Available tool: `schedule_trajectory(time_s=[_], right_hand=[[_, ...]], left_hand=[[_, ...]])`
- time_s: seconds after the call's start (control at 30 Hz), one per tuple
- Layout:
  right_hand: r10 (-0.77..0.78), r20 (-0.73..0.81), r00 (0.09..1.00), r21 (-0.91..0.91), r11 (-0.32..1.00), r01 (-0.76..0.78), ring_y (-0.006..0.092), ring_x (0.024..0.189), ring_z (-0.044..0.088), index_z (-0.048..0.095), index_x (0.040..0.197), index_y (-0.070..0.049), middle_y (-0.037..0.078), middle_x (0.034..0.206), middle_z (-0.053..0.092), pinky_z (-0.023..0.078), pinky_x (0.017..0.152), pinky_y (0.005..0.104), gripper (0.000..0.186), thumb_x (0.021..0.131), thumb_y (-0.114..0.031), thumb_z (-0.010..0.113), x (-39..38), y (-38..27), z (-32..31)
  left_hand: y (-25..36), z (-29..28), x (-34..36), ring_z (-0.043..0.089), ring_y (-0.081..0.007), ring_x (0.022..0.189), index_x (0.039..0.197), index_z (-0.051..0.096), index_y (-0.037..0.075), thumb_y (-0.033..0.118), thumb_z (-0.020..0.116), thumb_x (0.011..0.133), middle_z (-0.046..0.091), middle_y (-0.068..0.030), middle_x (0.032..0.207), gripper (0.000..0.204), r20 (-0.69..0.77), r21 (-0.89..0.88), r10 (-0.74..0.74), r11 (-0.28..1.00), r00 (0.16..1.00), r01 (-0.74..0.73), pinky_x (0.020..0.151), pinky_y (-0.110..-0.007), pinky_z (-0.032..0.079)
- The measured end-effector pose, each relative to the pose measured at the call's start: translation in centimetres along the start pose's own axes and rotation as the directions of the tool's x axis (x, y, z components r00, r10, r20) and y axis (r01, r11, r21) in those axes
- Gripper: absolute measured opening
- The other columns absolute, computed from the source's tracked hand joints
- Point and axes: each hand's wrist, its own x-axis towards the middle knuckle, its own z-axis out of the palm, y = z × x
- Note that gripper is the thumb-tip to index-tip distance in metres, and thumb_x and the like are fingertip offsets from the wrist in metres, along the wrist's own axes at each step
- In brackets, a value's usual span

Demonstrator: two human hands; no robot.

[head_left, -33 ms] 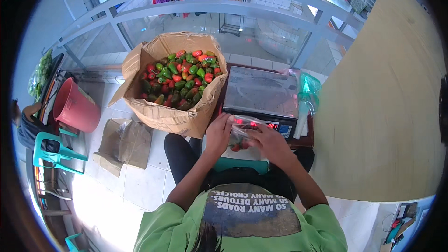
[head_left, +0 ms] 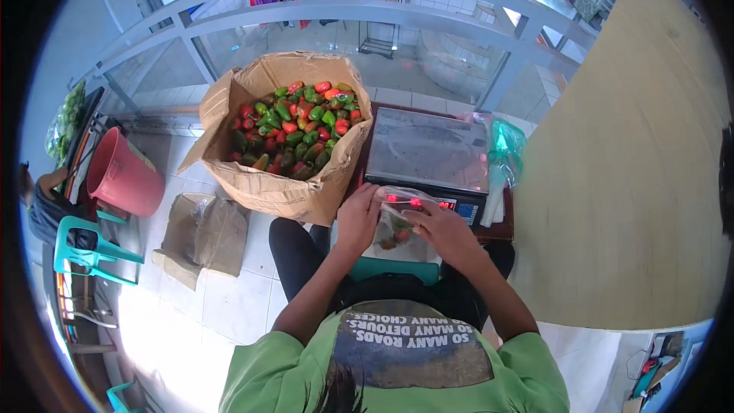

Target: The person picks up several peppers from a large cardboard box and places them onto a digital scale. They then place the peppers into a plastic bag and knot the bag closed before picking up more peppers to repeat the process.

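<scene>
**Clear bag of peppers held at the scale**

A small clear plastic bag (head_left: 395,220) with a few red and green peppers inside sits in front of my lap, just below the digital scale (head_left: 428,151). My left hand (head_left: 358,218) and right hand (head_left: 443,229) both pinch its top edge, fingers curled closed around the plastic.

Beside the scale's (head_left: 427,154) dull, smudged metal platform stands a matt, creased cardboard box (head_left: 283,176) of glossy peppers (head_left: 294,126). In front of the scale, a thin clear plastic bag (head_left: 397,218) glints; bucket (head_left: 122,176) smooth plastic.
</scene>
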Motion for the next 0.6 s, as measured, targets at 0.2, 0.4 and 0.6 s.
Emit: schedule_trajectory(time_s=[0.2, 0.4, 0.6], right_hand=[[0.002, -0.051, 0.999, -0.069, 0.998, -0.006, 0.0317, 0.078, 0.058, 0.058, 0.103, -0.009, 0.016, 0.093, 0.057, 0.047, 0.068, 0.0396, 0.025, 0.086, -0.024, 0.048, 1.7, -1.0, -1.1], [0.14, 0.009, 0.99, -0.14, 0.981, -0.137, 0.0326, 0.078, 0.057, 0.059, 0.097, -0.003, 0.018, 0.093, 0.057, 0.046, 0.066, 0.0387, 0.026, 0.088, -0.024, 0.045, 2.4, -1.1, -1.4], [0.059, -0.109, 0.992, 0.528, 0.849, 0.007, 0.0205, 0.068, 0.054, 0.054, 0.091, -0.002, 0.01, 0.076, 0.052, 0.043, 0.064, 0.0283, 0.024, 0.089, -0.025, 0.046, 2.9, 3.5, 2.6]], left_hand=[[0.4, 0.0, 0.4, 0.052, -0.0383, 0.079, 0.086, 0.054, -0.002, 0.019, 0.042, 0.089, 0.053, -0.0188, 0.08, 0.024, 0.02, -0.052, 0.023, 0.998, 1.0, -0.021, 0.067, -0.042, 0.041], [1.4, -0.5, 0.6, 0.051, -0.0374, 0.077, 0.084, 0.051, -0.002, 0.019, 0.041, 0.089, 0.051, -0.0184, 0.079, 0.024, 0.098, -0.197, 0.039, 0.98, 0.994, -0.019, 0.066, -0.04, 0.04], [1.3, 1.3, 0.6, 0.046, -0.0142, 0.057, 0.082, 0.05, -0.003, 0.019, 0.04, 0.092, 0.046, -0.0075, 0.069, 0.027, 0.157, -0.319, 0.165, 0.942, 0.974, -0.108, 0.054, -0.027, 0.039]])
